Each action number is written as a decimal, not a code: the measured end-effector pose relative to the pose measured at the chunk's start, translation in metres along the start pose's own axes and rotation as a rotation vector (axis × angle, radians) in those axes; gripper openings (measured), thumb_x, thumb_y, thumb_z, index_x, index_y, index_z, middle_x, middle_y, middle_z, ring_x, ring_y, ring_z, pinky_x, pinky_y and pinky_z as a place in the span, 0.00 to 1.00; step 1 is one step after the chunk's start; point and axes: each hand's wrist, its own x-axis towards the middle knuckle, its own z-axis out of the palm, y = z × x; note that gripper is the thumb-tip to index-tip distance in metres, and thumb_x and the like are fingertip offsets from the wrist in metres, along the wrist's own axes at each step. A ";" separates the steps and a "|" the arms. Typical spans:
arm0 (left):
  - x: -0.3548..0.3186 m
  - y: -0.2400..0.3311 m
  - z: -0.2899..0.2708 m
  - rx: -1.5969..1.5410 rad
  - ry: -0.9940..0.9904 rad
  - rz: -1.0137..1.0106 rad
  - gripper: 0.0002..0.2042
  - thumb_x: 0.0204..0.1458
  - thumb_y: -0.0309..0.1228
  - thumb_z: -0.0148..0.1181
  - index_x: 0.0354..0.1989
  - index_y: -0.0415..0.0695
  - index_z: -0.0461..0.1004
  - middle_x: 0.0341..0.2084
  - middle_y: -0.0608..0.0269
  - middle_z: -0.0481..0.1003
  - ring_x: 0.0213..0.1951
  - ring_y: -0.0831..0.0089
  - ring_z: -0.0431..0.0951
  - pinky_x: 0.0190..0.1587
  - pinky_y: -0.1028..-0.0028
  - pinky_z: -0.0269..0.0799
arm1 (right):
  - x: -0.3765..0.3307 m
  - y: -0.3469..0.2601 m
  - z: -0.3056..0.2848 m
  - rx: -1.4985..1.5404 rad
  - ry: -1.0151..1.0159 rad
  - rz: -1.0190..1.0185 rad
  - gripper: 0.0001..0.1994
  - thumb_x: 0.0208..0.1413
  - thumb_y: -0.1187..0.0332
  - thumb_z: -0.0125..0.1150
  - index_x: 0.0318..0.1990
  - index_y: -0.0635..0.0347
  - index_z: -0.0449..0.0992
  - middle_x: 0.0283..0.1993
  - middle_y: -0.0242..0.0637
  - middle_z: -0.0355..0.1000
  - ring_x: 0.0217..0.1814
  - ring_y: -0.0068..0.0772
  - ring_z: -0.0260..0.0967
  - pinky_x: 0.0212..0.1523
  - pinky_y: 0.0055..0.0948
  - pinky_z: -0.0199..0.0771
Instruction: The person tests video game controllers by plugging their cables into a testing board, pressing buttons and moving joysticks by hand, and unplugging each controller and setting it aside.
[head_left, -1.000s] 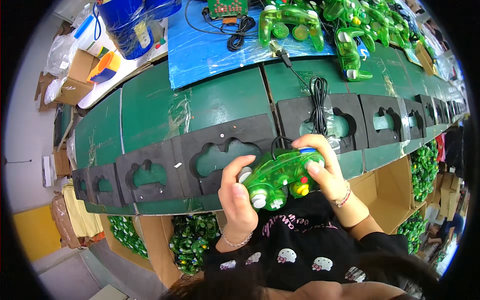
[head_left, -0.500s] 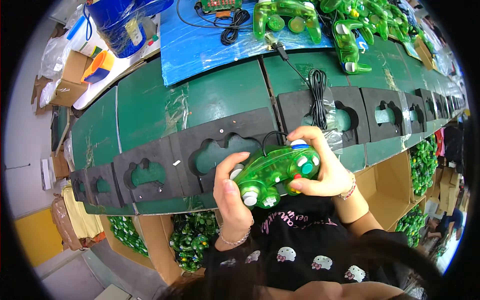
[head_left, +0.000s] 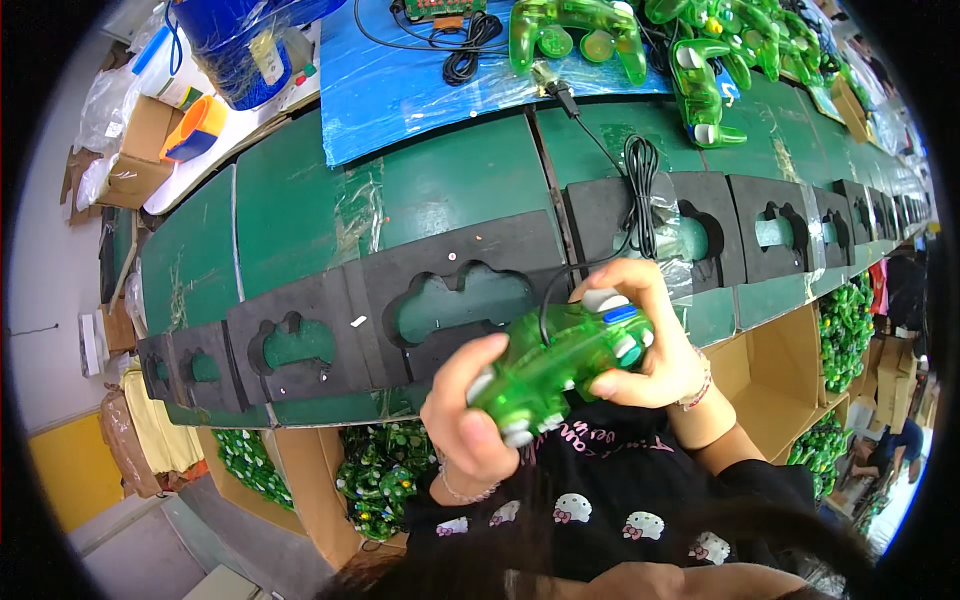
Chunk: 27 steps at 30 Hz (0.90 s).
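Between my two hands is a translucent green game controller (head_left: 545, 358), held off the bench close to my body. My left hand (head_left: 468, 410) grips its left handle, thumb near the white stick. On the other side my right hand (head_left: 655, 345) wraps the right handle, its index finger by the white trigger and its thumb over the buttons. The controller is tilted, its top edge with a blue button turned up toward the camera. From that edge a black cable runs to a tied cable coil (head_left: 640, 195), joined to a plug (head_left: 562, 97) at the blue mat.
Black foam holders (head_left: 455, 300) with controller-shaped cutouts line the green bench (head_left: 450, 190). Beyond, a blue mat (head_left: 390, 120) bears more green controllers (head_left: 580, 35) and a circuit board. Cardboard boxes (head_left: 765, 370) of green parts stand below the bench edge. A blue bucket (head_left: 225, 60) is far left.
The controller has tipped so its top edge faces up more and its button face is turned away. My hands have kept their grip and shifted slightly with it.
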 end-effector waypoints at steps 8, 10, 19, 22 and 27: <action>0.004 0.012 -0.008 0.058 -0.120 0.418 0.32 0.54 0.53 0.49 0.47 0.27 0.67 0.24 0.49 0.72 0.21 0.60 0.72 0.21 0.69 0.69 | 0.002 -0.002 0.001 0.055 -0.010 0.161 0.43 0.30 0.67 0.78 0.57 0.59 0.58 0.49 0.34 0.62 0.53 0.25 0.60 0.55 0.28 0.61; 0.005 0.012 -0.008 0.039 -0.165 0.389 0.37 0.47 0.55 0.58 0.50 0.27 0.64 0.29 0.48 0.72 0.24 0.61 0.73 0.24 0.70 0.70 | 0.003 -0.004 0.001 0.112 0.036 0.171 0.43 0.31 0.67 0.78 0.58 0.59 0.58 0.50 0.34 0.61 0.54 0.26 0.59 0.55 0.28 0.60; 0.009 -0.007 -0.007 -0.065 -0.278 0.056 0.45 0.35 0.31 0.75 0.58 0.39 0.46 0.51 0.48 0.59 0.49 0.62 0.67 0.50 0.65 0.67 | -0.007 -0.022 0.002 -0.139 0.192 0.122 0.44 0.35 0.68 0.74 0.62 0.63 0.54 0.59 0.39 0.57 0.62 0.33 0.55 0.61 0.32 0.55; 0.009 -0.007 -0.007 -0.026 -0.337 0.088 0.43 0.35 0.29 0.75 0.56 0.42 0.48 0.50 0.48 0.59 0.49 0.59 0.66 0.50 0.62 0.65 | -0.005 -0.020 0.003 -0.147 0.229 0.144 0.44 0.36 0.68 0.73 0.62 0.62 0.54 0.58 0.39 0.57 0.60 0.33 0.56 0.61 0.31 0.55; 0.010 -0.003 0.002 0.024 -0.292 0.201 0.35 0.38 0.25 0.71 0.53 0.43 0.55 0.41 0.43 0.67 0.40 0.50 0.69 0.39 0.56 0.69 | 0.001 -0.007 0.014 -0.075 0.395 0.160 0.40 0.36 0.69 0.73 0.59 0.61 0.57 0.54 0.37 0.60 0.56 0.29 0.58 0.57 0.29 0.59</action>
